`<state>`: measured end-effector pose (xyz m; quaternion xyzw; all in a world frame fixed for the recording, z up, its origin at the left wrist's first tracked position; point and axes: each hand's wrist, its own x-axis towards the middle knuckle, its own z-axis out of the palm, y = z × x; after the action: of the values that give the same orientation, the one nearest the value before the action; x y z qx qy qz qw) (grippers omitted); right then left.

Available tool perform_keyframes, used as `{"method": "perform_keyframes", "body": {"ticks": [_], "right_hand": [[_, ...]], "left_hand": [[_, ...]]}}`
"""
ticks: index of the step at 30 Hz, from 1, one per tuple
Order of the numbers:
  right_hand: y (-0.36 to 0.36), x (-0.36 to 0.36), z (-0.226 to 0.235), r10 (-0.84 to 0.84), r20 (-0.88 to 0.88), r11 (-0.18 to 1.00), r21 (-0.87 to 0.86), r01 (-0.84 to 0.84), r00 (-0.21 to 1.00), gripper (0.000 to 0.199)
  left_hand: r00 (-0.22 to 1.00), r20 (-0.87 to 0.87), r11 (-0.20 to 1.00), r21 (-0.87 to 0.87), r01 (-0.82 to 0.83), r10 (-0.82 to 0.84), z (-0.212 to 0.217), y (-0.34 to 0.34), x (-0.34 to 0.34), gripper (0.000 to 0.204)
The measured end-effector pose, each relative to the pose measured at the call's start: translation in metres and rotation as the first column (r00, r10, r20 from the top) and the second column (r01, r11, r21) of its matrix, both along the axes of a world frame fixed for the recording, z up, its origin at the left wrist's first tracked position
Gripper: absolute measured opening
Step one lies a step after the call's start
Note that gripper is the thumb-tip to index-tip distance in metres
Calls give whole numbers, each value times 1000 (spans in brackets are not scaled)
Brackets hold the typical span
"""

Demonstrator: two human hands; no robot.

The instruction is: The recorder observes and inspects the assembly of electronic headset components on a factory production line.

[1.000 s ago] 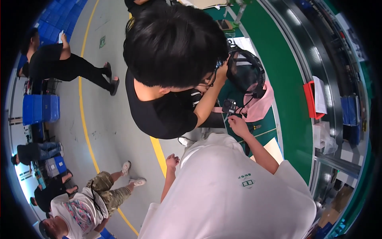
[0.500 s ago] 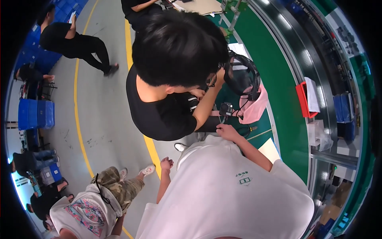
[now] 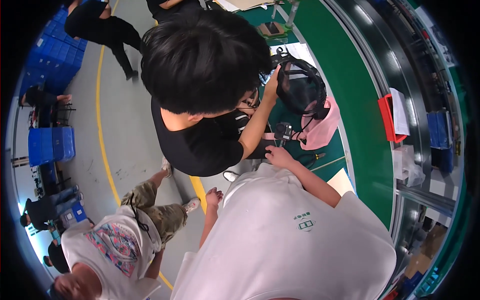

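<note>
I look down over my own white T-shirt. My right hand (image 3: pixel 279 156) reaches forward to a small black device (image 3: pixel 283 132) and its fingertips sit at the device's lower end; whether they grip it is unclear. My left hand (image 3: pixel 214 195) hangs by my side over the grey floor and holds nothing, fingers loosely bent. Facing me, a person in a black shirt (image 3: pixel 200 145) with black hair holds a black mesh headgear (image 3: pixel 299 89) with one hand. A pink cloth (image 3: pixel 321 131) hangs under the headgear, beside the device.
A green-topped bench (image 3: pixel 350 85) runs along the right with a red bin (image 3: pixel 386 118) and papers. A person in a patterned white shirt (image 3: pixel 112 245) crouches at the lower left. Blue crates (image 3: pixel 50 144) and other people are at the far left, beyond a yellow floor line (image 3: pixel 102 145).
The person in black has leaned closer and raised the mesh headgear higher. The crouching person has come nearer at the lower left. My right hand stays at the small black device.
</note>
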<state>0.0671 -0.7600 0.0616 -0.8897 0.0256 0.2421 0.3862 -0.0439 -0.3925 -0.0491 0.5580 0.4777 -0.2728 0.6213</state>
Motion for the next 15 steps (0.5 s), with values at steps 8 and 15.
{"method": "perform_keyframes", "body": {"ticks": [8,15], "right_hand": [[1,16,5,-2,-16,1000,4,2,1000,34],[-6,3,1,-84,121,996,2,85,989,31]], "left_hand": [[999,7,997,52,-52,51,14,2,6,21],[996,-72,997,67,-40,45,4,15,-15,20]]}}
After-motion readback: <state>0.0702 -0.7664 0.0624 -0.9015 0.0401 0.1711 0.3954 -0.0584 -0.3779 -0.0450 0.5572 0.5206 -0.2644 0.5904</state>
